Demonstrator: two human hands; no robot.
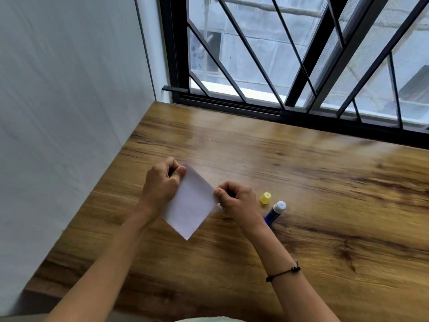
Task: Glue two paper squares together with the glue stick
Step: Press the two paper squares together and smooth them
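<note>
Paper (191, 203), white and square, is held a little below the centre of the frame, turned like a diamond with one corner toward the bottom of the frame. Left hand (162, 182) pinches its upper left edge, right hand (236, 201) pinches its right corner. Whether it is one sheet or two, I cannot tell. Glue stick (275, 212) lies uncapped on the wooden table (325, 194) just right of the right hand, white tip toward the upper right, long axis diagonal. Its yellow cap (265, 197) stands just beside it.

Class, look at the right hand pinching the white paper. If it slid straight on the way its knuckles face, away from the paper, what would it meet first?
Probably the yellow cap, lying just beyond the right hand on the table. The open glue stick lies slightly nearer the person; depth is uncertain.
</note>
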